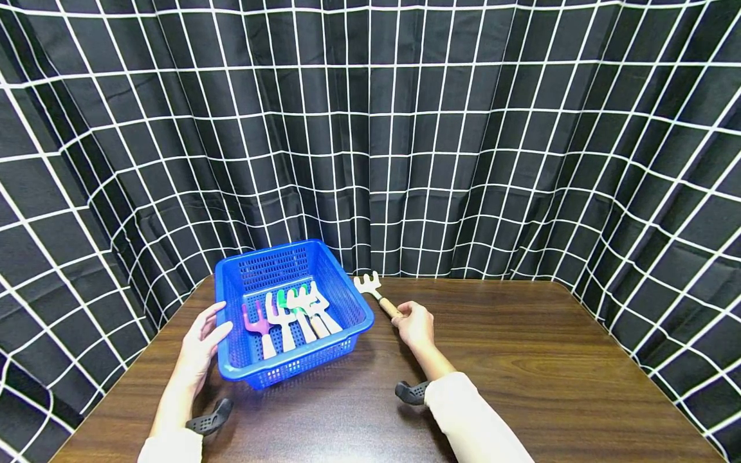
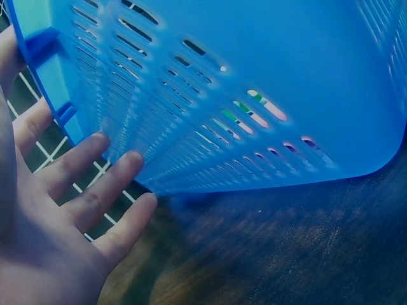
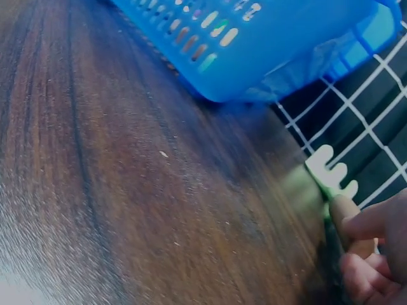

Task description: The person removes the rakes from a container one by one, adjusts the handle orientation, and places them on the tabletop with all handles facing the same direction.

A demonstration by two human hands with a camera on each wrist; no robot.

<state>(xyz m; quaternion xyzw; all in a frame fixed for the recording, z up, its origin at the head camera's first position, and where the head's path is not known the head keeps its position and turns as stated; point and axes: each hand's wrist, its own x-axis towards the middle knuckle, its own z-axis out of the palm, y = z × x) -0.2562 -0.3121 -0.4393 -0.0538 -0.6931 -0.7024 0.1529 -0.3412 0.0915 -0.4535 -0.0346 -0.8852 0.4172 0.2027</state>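
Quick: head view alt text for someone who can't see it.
A right hand holds a fork by its handle, beside a blue basket of other forks. A left hand touches the basket's rim; table below, black grid curtain behind.

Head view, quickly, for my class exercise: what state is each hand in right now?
Left hand: open, against the side of the blue perforated plastic basket.
Right hand: closed, holding the wooden-handled garden fork.

One blue basket (image 1: 307,354) at the left hand (image 1: 198,344), five forks (image 1: 286,326) inside it; one more fork (image 1: 388,305) in the right hand (image 1: 415,326); two black wrist pieces (image 1: 411,393), one behind each hand; one counter (image 1: 498,341).
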